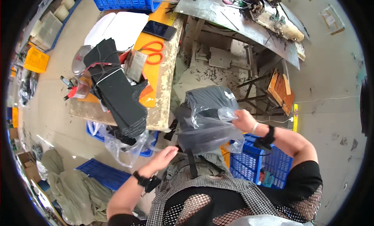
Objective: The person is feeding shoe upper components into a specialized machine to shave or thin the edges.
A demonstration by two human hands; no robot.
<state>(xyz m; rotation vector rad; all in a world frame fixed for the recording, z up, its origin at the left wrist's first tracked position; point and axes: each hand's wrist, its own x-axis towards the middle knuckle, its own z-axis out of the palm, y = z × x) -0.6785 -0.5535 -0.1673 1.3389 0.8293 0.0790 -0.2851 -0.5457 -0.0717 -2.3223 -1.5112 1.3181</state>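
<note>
A clear plastic bag (210, 136) with a stack of dark fabric-like pieces (206, 95) inside lies at my lap, in front of my checked apron (194, 167). My right hand (245, 121) is closed on the bag's right edge, bunching the plastic. Near the bag's lower left side is my left hand (165, 158), its fingers pressed together. A thin strip shows by its fingertips, but what they pinch I cannot make out.
On the worn table (167, 82) to the left are black cut pieces (117, 93), orange-handled scissors (156, 52), a phone (159, 29) and white paper (120, 27). Blue crates (249, 160) stand at my right. A metal-topped bench (218, 15) with a machine is ahead, near a wooden stool (277, 91).
</note>
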